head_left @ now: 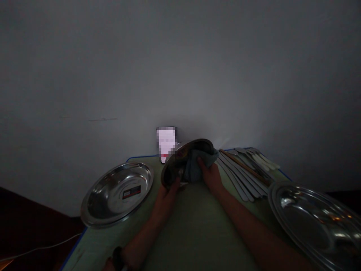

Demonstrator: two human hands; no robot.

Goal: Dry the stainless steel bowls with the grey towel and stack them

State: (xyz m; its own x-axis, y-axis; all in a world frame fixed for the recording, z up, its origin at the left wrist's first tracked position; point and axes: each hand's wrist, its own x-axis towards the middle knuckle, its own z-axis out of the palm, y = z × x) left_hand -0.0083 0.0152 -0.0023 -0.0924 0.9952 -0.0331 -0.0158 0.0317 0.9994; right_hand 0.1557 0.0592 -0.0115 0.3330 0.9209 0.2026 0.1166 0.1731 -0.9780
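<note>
Wiping, we think: our left hand (170, 190) pinches the tilted metal bowl (177, 160) near the far edge of the table (194, 226); our right hand (211, 176) pinches the cloth (194, 169) inside. Rubbing on should need steady holding.

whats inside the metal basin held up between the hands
Inside the metal basin is a blue-grey cloth, held in the right hand; the left hand grips the near edge. Some dark inner surface shows; whatever the cloth covers cannot be seen.
</note>
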